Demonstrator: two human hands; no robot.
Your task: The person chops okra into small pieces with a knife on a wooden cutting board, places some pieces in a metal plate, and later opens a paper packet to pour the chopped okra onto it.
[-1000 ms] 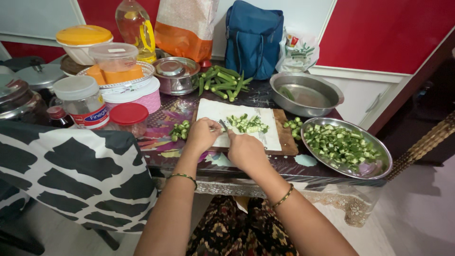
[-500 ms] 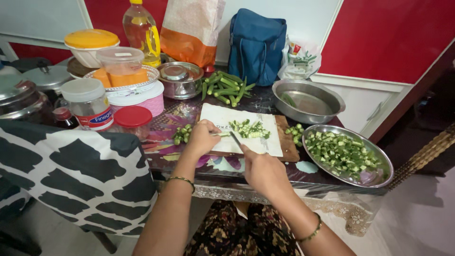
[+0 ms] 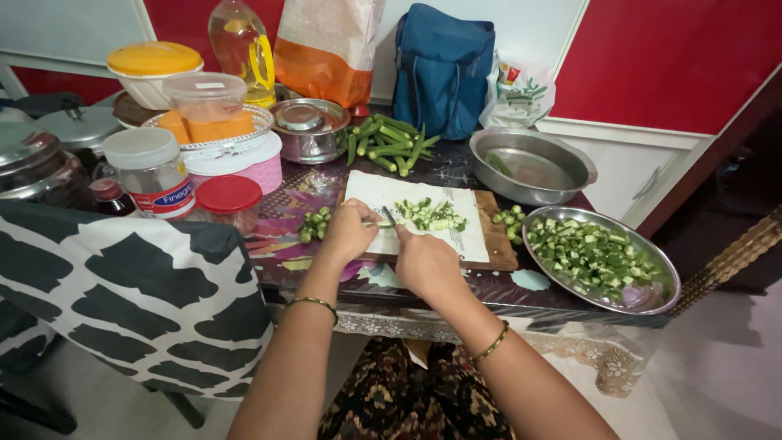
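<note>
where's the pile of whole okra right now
In the head view, the whole okra lies at the back of the table, just beyond the cutting board, between the small lidded steel pot and the blue bag.

My table point(image 3: 456, 285), under a patterned cover, carries the cutting board point(image 3: 497, 244) at centre, a plate point(image 3: 664, 281) of cut okra at right, an empty steel bowl point(image 3: 570, 175) above it, whole okra point(image 3: 389, 145) at upper centre, and jars point(image 3: 151, 171) at left.
</note>
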